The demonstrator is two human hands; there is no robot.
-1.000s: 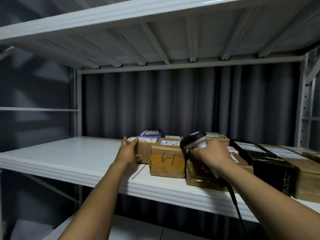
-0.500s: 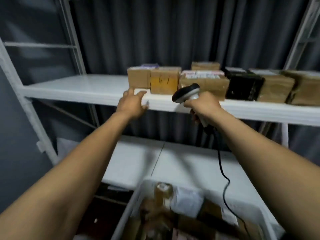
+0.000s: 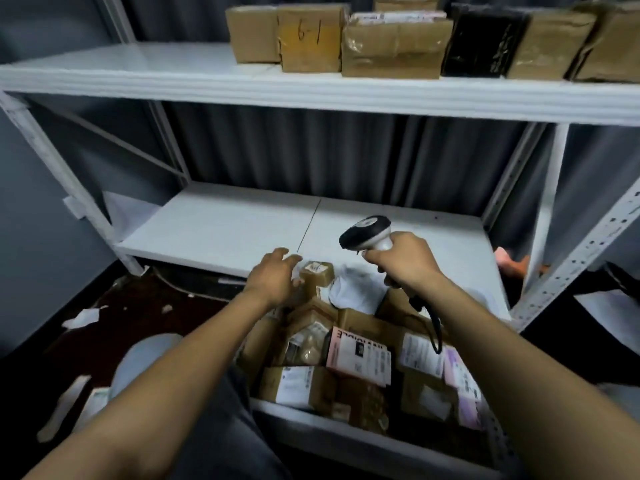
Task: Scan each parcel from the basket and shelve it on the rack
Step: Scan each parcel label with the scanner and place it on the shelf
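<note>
A white basket in front of me is piled with several cardboard parcels. A small brown parcel with a label on top sticks up at the far side of the pile. My left hand hovers just left of it, fingers loosely spread and holding nothing. My right hand grips the handle of a black and white barcode scanner above the pile, its cable hanging down over the parcels. A row of several parcels stands on the rack's upper shelf.
The rack's lower shelf lies behind the basket. A grey corrugated wall backs the rack. A perforated white upright stands at the right. Scraps of paper litter the dark floor on the left. My knee is beside the basket.
My view has dropped from the upper shelf to the basket. My left hand left the shelf edge and came down beside the small brown parcel. My right hand lowered the scanner over the pile.
</note>
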